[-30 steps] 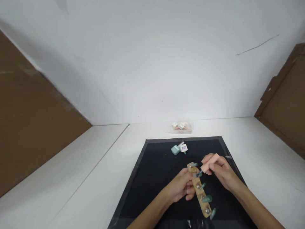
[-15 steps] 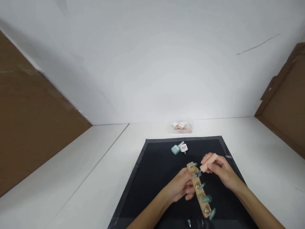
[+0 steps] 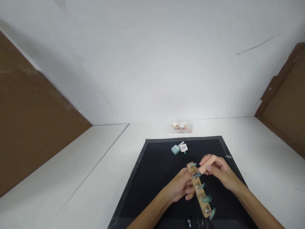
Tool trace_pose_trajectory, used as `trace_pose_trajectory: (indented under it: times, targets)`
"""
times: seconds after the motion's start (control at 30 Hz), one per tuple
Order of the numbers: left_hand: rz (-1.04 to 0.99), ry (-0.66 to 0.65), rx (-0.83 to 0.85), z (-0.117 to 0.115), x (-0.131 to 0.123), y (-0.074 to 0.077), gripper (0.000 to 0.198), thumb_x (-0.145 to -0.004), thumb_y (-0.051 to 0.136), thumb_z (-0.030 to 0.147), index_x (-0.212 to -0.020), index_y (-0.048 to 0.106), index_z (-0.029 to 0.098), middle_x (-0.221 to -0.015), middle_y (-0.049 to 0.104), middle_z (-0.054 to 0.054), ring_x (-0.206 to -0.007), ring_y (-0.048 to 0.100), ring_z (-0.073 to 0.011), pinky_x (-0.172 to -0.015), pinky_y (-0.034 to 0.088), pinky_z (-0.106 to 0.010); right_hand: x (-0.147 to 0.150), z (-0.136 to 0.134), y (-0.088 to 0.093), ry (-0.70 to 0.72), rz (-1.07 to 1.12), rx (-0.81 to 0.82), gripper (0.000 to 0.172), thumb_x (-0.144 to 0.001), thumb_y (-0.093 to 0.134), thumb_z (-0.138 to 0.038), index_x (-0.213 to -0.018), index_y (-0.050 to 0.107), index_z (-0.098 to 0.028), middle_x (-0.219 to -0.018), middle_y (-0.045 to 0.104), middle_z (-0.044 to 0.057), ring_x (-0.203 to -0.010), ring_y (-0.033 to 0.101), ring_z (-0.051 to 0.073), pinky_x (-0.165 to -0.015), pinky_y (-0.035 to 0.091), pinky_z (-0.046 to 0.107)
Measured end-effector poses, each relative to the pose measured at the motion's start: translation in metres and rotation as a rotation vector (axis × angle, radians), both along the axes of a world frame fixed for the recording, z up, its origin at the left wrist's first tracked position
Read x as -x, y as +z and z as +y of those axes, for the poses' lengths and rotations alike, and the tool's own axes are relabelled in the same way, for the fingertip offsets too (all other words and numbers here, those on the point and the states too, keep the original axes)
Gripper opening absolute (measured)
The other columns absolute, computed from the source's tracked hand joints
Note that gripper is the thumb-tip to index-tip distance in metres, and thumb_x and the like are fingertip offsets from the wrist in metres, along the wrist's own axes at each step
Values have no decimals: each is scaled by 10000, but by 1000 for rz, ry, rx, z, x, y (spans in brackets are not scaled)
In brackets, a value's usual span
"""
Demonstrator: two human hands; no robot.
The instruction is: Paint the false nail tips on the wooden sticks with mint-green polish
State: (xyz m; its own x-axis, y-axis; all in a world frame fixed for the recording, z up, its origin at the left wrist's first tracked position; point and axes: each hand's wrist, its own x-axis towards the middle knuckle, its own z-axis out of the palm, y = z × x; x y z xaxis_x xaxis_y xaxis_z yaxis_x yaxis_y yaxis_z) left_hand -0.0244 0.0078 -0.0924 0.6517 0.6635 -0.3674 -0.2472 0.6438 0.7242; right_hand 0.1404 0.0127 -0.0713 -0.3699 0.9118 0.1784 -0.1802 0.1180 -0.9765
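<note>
A wooden strip (image 3: 199, 194) is gripped in my left hand (image 3: 181, 185), held slantwise above the black mat. Several glossy green false nail tips (image 3: 206, 198) stick out sideways along it, with silvery round mounts beside some of them. Between thumb and fingers, my right hand (image 3: 222, 171) pinches a pale pink nail buffer (image 3: 207, 164). The buffer's lower end is at the second nail tip from the top (image 3: 197, 175), seemingly touching it. My left fingers wrap the strip just beside that tip and partly cover the wood there.
On the black mat (image 3: 157, 165) lie a teal square case (image 3: 175, 149) and a small white box (image 3: 183, 147). Behind the mat, a clear tray (image 3: 188, 130) holds white and pink pieces. A dark shiny object (image 3: 199, 223) shows at the bottom edge. Brown cardboard panels (image 3: 35, 121) flank the table.
My right hand and the pink buffer have shifted slightly left and down along the second nail tip. My left hand and the wooden strip have stayed in place.
</note>
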Motion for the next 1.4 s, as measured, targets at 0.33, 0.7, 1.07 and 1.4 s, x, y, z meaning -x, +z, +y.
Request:
trace_pose_trajectory:
  times: [0.33, 0.7, 1.07, 1.4]
  targets:
    - [5, 0, -27, 0, 0, -1, 355, -641, 678, 433, -631, 420, 189, -401, 284, 127, -298, 214, -19, -279, 204, -156, 0, 0, 0, -6, -20, -19, 251, -774, 619, -433, -814, 668, -190, -715, 610, 33, -578, 514, 118, -536, 449, 240]
    - [-12, -2, -8, 0, 1, -4, 358, -623, 676, 393, -603, 376, 200, -393, 285, 126, -293, 209, -21, -265, 199, -155, -2, 2, -4, -32, 24, -43, 249, -780, 618, -426, -785, 660, -181, -701, 583, 27, -563, 500, 111, -527, 437, 233]
    - [7, -8, -15, 0, -2, 1, 393, -616, 693, 437, -602, 382, 196, -394, 274, 130, -295, 205, -17, -266, 208, -147, 0, -1, 2, 4, -30, -50, 254, -784, 603, -440, -801, 654, -192, -718, 595, 27, -574, 516, 117, -552, 462, 240]
    - [-9, 0, -12, 1, -1, -2, 395, -605, 700, 456, -629, 409, 190, -394, 285, 130, -293, 217, -18, -260, 223, -140, -1, -1, -1, 34, 26, -50, 205, -796, 611, -394, -834, 671, -202, -737, 593, 23, -581, 508, 107, -551, 441, 222]
